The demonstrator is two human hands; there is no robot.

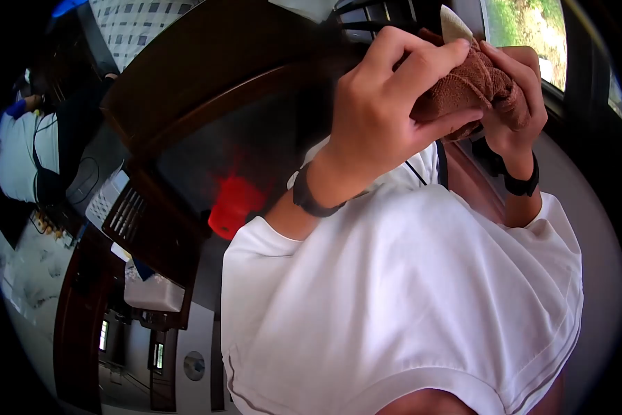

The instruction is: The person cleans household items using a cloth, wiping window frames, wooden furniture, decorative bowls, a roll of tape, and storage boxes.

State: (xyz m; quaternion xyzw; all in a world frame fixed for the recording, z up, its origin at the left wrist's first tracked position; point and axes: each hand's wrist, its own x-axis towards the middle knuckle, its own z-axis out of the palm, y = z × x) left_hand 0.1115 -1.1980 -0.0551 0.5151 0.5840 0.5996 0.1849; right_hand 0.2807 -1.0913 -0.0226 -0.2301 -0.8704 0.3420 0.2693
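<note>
Two bare grips met on one bundle of brown cloth in the head view, held up in front of the person's white shirt, at the top right and near the window. The left grip was closed on the near flank of the cloth, its thumb below and its fingers bent over the top. The right grip was wrapped around the opposite side, so both were holding and neither was free. Between them a pale pointed piece stuck up from the bundle; whether it was part of the cloth or something held within it could not be told.

By its look the cloth was light and soft, with a coarse, textured weave that should have given fingers good purchase rather than slipping. It seemed unlikely to break, though loose folds could have sagged or unrolled if one side were let go. The thick, gathered middle looked the surest place to take hold, with a thumb opposing the fingers; the pale piece looked stiffer and was better pinched low, near where it met the cloth.
</note>
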